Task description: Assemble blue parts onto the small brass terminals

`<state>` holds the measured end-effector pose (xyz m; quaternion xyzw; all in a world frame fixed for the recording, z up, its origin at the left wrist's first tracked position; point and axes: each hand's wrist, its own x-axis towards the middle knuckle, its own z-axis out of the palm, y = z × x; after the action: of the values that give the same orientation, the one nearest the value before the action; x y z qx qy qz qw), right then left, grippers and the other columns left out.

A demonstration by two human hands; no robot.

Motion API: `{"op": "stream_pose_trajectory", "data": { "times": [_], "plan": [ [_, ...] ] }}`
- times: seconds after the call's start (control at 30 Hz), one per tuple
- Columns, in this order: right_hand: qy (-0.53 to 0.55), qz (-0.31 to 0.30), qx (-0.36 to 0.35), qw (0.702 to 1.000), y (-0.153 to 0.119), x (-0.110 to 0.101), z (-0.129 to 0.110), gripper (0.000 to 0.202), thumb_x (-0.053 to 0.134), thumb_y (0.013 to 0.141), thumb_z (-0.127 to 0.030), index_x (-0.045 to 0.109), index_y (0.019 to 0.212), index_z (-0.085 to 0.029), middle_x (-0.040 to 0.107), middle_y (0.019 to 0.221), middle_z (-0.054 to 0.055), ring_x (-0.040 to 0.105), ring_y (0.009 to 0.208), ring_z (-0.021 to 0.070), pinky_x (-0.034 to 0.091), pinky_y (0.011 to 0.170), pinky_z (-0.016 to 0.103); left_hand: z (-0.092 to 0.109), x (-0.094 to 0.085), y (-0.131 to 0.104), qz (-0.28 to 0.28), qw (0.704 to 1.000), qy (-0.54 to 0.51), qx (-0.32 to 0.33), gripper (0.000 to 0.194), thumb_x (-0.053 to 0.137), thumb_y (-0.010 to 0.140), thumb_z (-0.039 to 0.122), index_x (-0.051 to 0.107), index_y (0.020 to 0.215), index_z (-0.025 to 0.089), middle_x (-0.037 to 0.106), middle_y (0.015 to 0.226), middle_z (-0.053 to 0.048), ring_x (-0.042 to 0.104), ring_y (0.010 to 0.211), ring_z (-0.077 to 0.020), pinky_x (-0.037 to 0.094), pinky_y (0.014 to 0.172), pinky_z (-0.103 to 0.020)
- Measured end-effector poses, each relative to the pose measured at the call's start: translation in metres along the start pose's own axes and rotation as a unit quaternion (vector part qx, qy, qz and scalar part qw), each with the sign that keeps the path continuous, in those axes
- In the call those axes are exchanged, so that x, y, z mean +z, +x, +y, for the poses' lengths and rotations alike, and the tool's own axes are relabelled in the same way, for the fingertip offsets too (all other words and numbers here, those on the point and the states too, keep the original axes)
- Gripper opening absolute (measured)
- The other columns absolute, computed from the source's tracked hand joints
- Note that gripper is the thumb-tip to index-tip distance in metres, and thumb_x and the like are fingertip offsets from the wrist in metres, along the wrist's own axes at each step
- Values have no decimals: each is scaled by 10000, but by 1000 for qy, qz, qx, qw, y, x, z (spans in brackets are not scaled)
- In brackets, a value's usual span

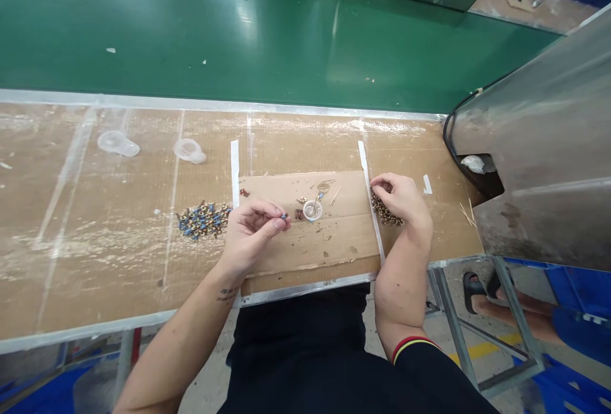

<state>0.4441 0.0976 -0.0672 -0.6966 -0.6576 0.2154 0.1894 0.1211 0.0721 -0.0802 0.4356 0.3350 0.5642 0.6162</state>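
My left hand (255, 229) is pinched around a small blue-tipped piece (284, 216), held above the left side of a cardboard sheet (286, 252). Left of that hand lies a heap of small blue and brass-coloured parts (203, 220). My right hand (403, 198) reaches over a pile of small brownish brass parts (389, 213), its thumb and forefinger closed at the pile's left edge. What those fingertips hold, if anything, is too small to make out. Between the hands stands a small clear cup (312, 211) with a thin stick leaning in it.
Small reddish-brown pieces (298, 214) and a wooden stick (335, 196) lie near the cup. Two translucent plastic scoop-like pieces, one a cup with a spout (189, 151), rest farther left. A metal housing (548, 147) with a black cable bounds the right. Beyond runs a green surface (267, 32).
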Motion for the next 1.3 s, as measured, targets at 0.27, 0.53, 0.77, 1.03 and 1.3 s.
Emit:
{"op": "stream_pose_trajectory", "data": {
  "times": [0.27, 0.53, 0.77, 1.03, 1.3],
  "plan": [
    [37, 51, -8, 998, -1, 0, 0, 202, 570, 794, -291, 743, 832, -194, 749, 822, 67, 651, 720, 209, 520, 726, 362, 3, 1, 1, 6, 1000, -18, -10, 251, 898, 720, 346, 711, 753, 183, 716, 721, -27, 717, 632, -133, 612, 570, -205],
    [20, -2, 1, 1000, 3, 5, 7, 183, 647, 757, -254, 763, 887, -196, 738, 790, 51, 648, 703, 203, 550, 767, 381, 3, 1, 1, 4, 1000, -9, -10, 274, 898, 717, 367, 699, 745, 180, 712, 708, -27, 711, 621, -133, 609, 553, -202],
    [-1, 33, -6, 999, 6, 10, 7, 254, 557, 824, -152, 751, 983, -192, 767, 904, 81, 693, 823, 235, 549, 846, 412, 2, 0, 1, 5, 1000, -14, -18, 264, 901, 721, 348, 702, 759, 178, 708, 706, -22, 710, 619, -125, 610, 568, -197],
    [111, 163, -121, 973, 1, 17, -28, 167, 579, 918, -230, 735, 974, -212, 736, 906, 59, 672, 796, 198, 538, 720, 337, 0, 5, -3, 16, 999, 5, -35, 303, 909, 703, 384, 705, 773, 172, 725, 728, -33, 706, 632, -127, 600, 586, -206],
    [267, 105, -316, 904, -24, 38, -81, 232, 631, 922, -74, 711, 1049, -251, 730, 895, 15, 725, 840, 168, 601, 723, 313, 5, 10, -4, -16, 998, 43, -47, 282, 879, 739, 383, 715, 773, 156, 738, 756, -47, 712, 671, -132, 604, 628, -225]
  ]
}}
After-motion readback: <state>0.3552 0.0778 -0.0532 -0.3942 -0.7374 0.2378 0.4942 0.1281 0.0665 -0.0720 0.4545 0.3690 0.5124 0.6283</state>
